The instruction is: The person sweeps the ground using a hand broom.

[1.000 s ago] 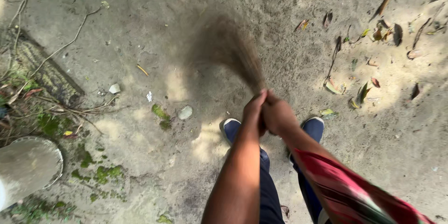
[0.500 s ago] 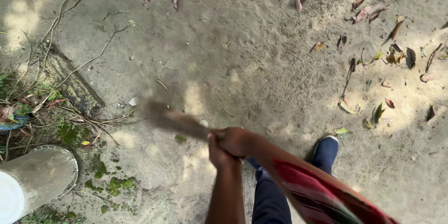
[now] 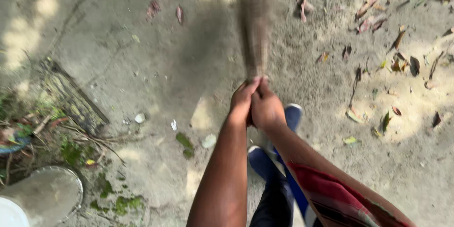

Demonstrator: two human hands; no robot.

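I hold a broom (image 3: 255,28) with both hands, pressed close together. My left hand (image 3: 242,100) and my right hand (image 3: 266,106) are both wrapped tight around its thin end. The brushy part points straight away from me over the sandy ground (image 3: 165,56) — it looks blurry. Dry leaves (image 3: 373,19) lie on the sand to my right. My blue shoes (image 3: 262,161) are just under my hands. On my left I see green moss (image 3: 125,203), some sticks (image 3: 90,135) and a round grey lid (image 3: 47,196) — well apart from the broom.
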